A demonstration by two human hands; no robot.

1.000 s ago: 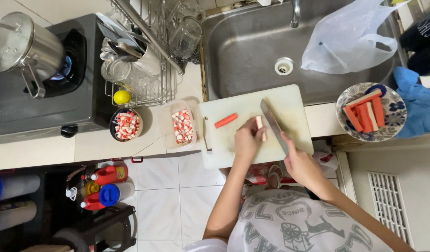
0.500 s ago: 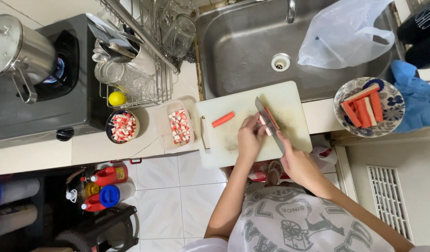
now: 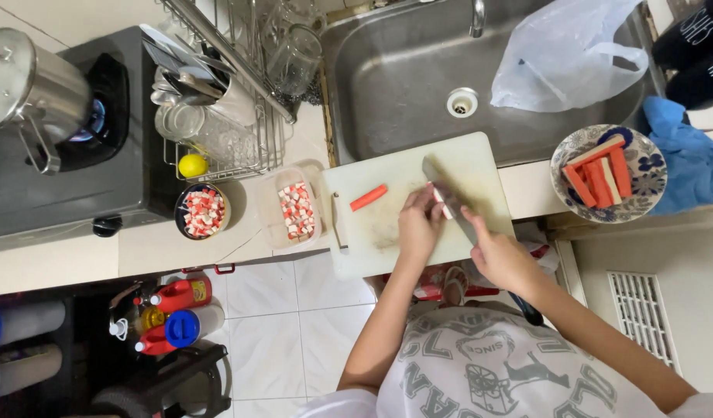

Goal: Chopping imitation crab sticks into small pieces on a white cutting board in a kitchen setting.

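On a white cutting board (image 3: 465,162) my left hand (image 3: 420,223) presses down on a crab stick, mostly hidden under the fingers. My right hand (image 3: 499,255) grips a knife (image 3: 448,193) whose blade lies across the stick next to my left fingertips. One whole orange crab stick (image 3: 369,197) lies on the board's left part. A dark bowl (image 3: 204,210) and a clear plastic tub (image 3: 296,210) left of the board hold cut pieces. A patterned plate (image 3: 643,159) on the right carries several whole sticks.
A steel sink (image 3: 403,77) with a plastic bag (image 3: 565,54) lies behind the board. A dish rack (image 3: 232,93) with glasses and a yellow lemon (image 3: 192,165) stands left, beside a stove with a steel pot (image 3: 31,85). A blue cloth (image 3: 685,159) lies at far right.
The knife blade has shifted slightly along the crab stick while my left hand keeps holding it. The view has drifted a little.
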